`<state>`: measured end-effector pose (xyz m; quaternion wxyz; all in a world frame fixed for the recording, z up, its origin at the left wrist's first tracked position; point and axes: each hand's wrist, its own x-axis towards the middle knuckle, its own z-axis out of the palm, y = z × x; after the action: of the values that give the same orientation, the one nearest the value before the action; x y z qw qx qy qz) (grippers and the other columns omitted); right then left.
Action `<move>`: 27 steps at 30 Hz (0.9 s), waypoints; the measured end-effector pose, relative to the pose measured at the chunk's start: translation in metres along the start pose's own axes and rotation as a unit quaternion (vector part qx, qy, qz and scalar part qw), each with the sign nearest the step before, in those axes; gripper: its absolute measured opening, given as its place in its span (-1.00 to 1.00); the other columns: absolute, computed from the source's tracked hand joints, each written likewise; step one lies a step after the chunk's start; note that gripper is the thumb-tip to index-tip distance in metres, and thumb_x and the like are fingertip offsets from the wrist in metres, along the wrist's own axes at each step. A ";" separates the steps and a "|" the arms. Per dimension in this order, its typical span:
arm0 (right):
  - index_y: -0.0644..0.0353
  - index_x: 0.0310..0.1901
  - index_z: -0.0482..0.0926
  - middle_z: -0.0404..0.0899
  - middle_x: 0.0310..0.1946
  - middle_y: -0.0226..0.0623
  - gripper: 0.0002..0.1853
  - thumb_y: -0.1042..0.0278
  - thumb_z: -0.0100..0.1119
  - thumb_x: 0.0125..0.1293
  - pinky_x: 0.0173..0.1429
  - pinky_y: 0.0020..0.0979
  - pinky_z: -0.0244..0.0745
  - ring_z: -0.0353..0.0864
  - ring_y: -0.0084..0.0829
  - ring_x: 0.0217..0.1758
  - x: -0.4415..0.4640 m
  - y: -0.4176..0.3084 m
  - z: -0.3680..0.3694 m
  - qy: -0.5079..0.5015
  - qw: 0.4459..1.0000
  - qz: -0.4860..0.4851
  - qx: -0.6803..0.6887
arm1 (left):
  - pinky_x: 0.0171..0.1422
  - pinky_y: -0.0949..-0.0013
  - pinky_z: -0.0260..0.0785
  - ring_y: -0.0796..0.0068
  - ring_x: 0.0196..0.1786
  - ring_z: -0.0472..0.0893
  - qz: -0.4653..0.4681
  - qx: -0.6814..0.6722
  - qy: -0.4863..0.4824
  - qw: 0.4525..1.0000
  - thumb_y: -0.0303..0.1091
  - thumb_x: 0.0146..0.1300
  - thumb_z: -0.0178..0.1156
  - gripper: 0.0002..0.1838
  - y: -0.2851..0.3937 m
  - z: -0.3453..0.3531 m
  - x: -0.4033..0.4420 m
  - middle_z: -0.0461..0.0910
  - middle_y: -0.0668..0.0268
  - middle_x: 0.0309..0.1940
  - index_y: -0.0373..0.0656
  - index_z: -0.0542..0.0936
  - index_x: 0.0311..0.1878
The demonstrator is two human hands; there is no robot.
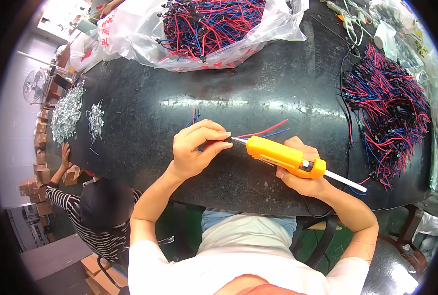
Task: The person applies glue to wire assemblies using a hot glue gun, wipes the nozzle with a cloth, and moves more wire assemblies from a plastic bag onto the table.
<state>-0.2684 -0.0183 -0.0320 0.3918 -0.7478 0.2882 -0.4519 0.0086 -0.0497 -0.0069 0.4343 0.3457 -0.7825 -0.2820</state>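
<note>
My left hand (194, 147) is closed in a pinch above the table. Between its fingertips is a small dark connector, mostly hidden, with a red wire (265, 131) and a blue wire (278, 132) running off to the right. My right hand (301, 183) is wrapped round a yellow hot glue gun (275, 153), whose metal nozzle (238, 141) points left at the pinched connector. A white glue stick (347, 181) sticks out of the gun's back end. Just beyond my left hand, short red and blue wire ends (195, 116) show.
A plastic bag (135, 37) of red and blue wires (211, 24) lies at the back of the black table (135, 113). More wires (388, 103) are heaped right, beside a black cord (344, 88). Clear-whitish parts (67, 114) lie left, near a seated person (106, 206).
</note>
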 end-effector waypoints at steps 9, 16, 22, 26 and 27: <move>0.20 -0.52 0.41 0.34 -0.61 -0.35 -0.78 0.55 0.31 -0.16 -0.27 -0.24 0.24 0.36 -0.25 -0.52 0.001 -0.001 -0.001 -0.004 1.000 -0.006 -0.003 | -0.15 0.41 0.50 0.38 -0.26 0.67 -0.005 -0.003 0.005 1.000 -0.65 -0.04 0.48 -0.75 0.000 0.000 -0.001 0.69 0.12 -0.29 -0.34 0.67 -0.26; 0.20 -0.53 0.40 0.32 -0.62 -0.35 -0.78 0.56 0.31 -0.16 -0.27 -0.25 0.24 0.35 -0.27 -0.53 0.002 -0.003 -0.001 -0.003 1.000 -0.011 -0.004 | -0.16 0.42 0.50 0.38 -0.26 0.67 -0.010 -0.006 0.005 1.000 -0.65 -0.02 0.47 -0.76 0.000 0.000 -0.002 0.69 0.10 -0.30 -0.37 0.66 -0.25; 0.20 -0.53 0.40 0.32 -0.62 -0.35 -0.78 0.56 0.30 -0.16 -0.26 -0.26 0.25 0.35 -0.28 -0.54 0.002 -0.003 -0.001 0.000 1.000 -0.012 -0.002 | -0.14 0.40 0.50 0.36 -0.26 0.67 -0.010 -0.009 0.013 1.000 -0.61 0.00 0.47 -0.79 0.001 0.001 -0.002 0.70 0.09 -0.31 -0.38 0.67 -0.27; 0.20 -0.53 0.41 0.33 -0.62 -0.36 -0.78 0.57 0.30 -0.16 -0.26 -0.26 0.25 0.36 -0.28 -0.54 0.002 -0.004 -0.001 0.001 1.000 -0.017 0.000 | -0.15 0.42 0.50 0.36 -0.27 0.68 -0.018 -0.018 0.019 1.000 -0.60 0.01 0.46 -0.80 0.002 0.001 -0.002 0.70 0.09 -0.31 -0.39 0.67 -0.27; 0.19 -0.53 0.41 0.34 -0.61 -0.36 -0.78 0.57 0.31 -0.16 -0.26 -0.26 0.25 0.36 -0.28 -0.54 0.002 -0.004 -0.001 0.002 1.000 -0.019 0.000 | -0.16 0.42 0.50 0.36 -0.27 0.68 -0.017 -0.018 0.022 0.999 -0.60 0.02 0.46 -0.81 0.002 0.001 -0.002 0.70 0.09 -0.31 -0.39 0.67 -0.27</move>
<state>-0.2680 -0.0184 -0.0273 0.3826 -0.7520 0.2751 -0.4609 0.0076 -0.0468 -0.0067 0.4530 0.3571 -0.7614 -0.2958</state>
